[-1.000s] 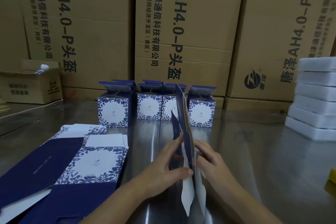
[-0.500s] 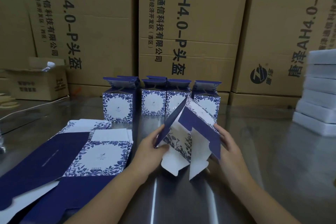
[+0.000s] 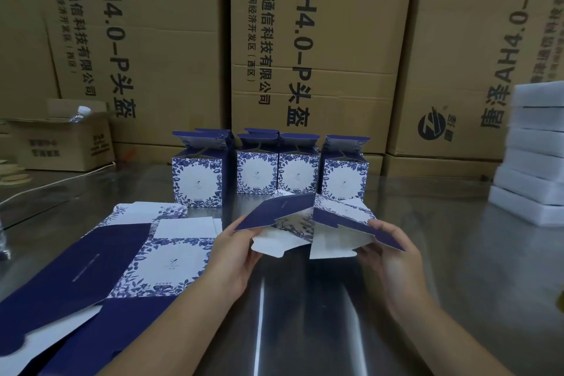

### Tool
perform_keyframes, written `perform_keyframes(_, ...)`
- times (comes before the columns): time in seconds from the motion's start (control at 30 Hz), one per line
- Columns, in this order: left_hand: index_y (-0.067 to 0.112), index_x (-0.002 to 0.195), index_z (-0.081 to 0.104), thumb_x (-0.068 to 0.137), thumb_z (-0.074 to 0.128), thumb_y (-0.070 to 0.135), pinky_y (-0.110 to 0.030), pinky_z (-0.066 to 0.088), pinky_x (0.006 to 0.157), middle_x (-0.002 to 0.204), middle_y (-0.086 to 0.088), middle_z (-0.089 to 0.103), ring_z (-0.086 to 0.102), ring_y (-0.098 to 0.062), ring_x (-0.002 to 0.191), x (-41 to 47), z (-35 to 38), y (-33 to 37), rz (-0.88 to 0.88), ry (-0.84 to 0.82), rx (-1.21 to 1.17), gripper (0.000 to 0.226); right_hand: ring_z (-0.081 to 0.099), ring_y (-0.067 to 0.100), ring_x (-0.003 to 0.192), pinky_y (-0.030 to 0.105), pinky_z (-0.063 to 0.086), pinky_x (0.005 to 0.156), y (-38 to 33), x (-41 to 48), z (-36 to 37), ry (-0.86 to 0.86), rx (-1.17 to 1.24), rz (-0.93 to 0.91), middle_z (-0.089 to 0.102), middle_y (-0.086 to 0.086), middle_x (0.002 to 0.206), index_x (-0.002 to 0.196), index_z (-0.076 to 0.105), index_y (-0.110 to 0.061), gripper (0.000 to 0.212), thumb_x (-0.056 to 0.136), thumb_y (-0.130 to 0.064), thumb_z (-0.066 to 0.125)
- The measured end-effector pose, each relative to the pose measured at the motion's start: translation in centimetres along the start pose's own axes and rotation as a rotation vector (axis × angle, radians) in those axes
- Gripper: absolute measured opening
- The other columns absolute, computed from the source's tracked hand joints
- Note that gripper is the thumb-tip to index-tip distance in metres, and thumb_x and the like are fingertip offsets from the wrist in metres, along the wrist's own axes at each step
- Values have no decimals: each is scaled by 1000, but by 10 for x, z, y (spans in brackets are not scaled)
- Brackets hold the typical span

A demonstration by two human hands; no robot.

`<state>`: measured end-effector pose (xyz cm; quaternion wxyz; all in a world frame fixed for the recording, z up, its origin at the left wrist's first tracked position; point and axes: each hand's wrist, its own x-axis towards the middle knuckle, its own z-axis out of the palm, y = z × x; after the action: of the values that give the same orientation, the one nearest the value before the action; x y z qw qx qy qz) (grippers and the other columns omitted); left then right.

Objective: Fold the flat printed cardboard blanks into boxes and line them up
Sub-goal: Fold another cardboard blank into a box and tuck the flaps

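I hold a blue-and-white floral cardboard blank above the steel table, spread open into a wide sleeve with white flaps hanging toward me. My left hand pinches its dark blue left panel. My right hand grips the dark blue right edge. Behind it, a row of several folded boxes stands upright with top flaps open. A pile of flat blanks lies at the left.
Large brown shipping cartons wall off the back. A small open carton with a water bottle sits at the far left. Stacked white foam slabs stand at the right. The steel table is reflective.
The blank went from a flat upright sheet pressed between both hands to an opened sleeve, pulled wider and lower. Both hands moved apart.
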<state>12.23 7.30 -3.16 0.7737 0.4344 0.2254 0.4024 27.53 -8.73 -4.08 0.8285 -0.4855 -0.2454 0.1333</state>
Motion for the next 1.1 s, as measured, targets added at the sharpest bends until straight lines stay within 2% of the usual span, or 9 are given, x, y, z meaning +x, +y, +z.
perform_keyframes(0.13, 15, 99, 73, 85, 58, 2, -22, 53, 55, 94, -6, 74, 71, -16, 80, -2, 3, 0, 25, -47, 76, 24, 68, 18, 64, 17, 50, 49, 1, -2, 1, 17, -141, -70, 70, 12, 96, 108, 65, -13, 40, 84, 16, 52)
perform_keyframes(0.27, 24, 104, 72, 85, 60, 6, -21, 52, 55, 96, -2, 74, 71, -16, 82, -7, 8, 2, 69, -68, 102, 28, 63, 29, 93, 21, 55, 58, 1, -3, 1, -17, -147, -120, 66, 9, 113, 127, 55, -10, 45, 85, 6, 61)
perform_keyframes(0.4, 38, 101, 68, 85, 63, 2, -17, 52, 58, 95, 9, 74, 70, -9, 80, -15, 14, 6, 212, -112, 222, 40, 62, 21, 85, 32, 54, 74, 3, -3, 3, -74, -233, -105, 69, 4, 107, 129, 58, -20, 46, 86, -2, 63)
perform_keyframes(0.53, 49, 99, 64, 80, 70, 10, -22, 55, 74, 95, 17, 72, 67, -4, 86, -22, 20, -2, 294, -207, 412, 44, 56, 13, 63, 27, 49, 59, 4, -7, 11, -168, -249, -27, 73, -1, 87, 131, 56, -25, 55, 82, -3, 69)
perform_keyframes(0.6, 51, 97, 65, 79, 71, 10, -23, 54, 80, 97, 19, 71, 66, -2, 93, -25, 21, -5, 300, -270, 480, 44, 56, 9, 65, 21, 49, 59, 2, -11, 14, -225, -300, -60, 73, -8, 96, 133, 55, -27, 59, 80, -8, 73)
perform_keyframes(0.7, 37, 115, 65, 84, 67, 6, -22, 50, 87, 106, 15, 70, 63, -3, 103, -27, 23, -9, 313, -347, 554, 44, 52, 6, 71, 25, 50, 69, 1, -12, 17, -247, -371, -127, 67, -25, 108, 132, 54, -29, 57, 82, -6, 69)
perform_keyframes(0.83, 27, 127, 59, 85, 67, 13, -20, 48, 90, 112, 11, 69, 63, -3, 101, -35, 29, -11, 319, -451, 600, 45, 52, 11, 67, 23, 49, 67, 1, -16, 21, -316, -406, -141, 63, -15, 110, 125, 56, -39, 53, 83, -9, 69)
perform_keyframes(0.93, 27, 130, 55, 86, 66, 12, -15, 45, 85, 107, -3, 69, 56, -6, 83, -41, 33, -12, 318, -499, 633, 47, 51, 13, 68, 21, 47, 60, 3, -16, 22, -351, -387, -124, 62, -5, 102, 120, 59, -40, 48, 83, -9, 68)
perform_keyframes(1.1, 27, 131, 53, 86, 66, 11, -11, 45, 79, 105, -13, 64, 52, 0, 79, -45, 34, -12, 303, -518, 671, 51, 54, 18, 77, 25, 50, 65, 5, -14, 20, -393, -401, -73, 61, -13, 95, 127, 59, -29, 45, 87, -10, 63)
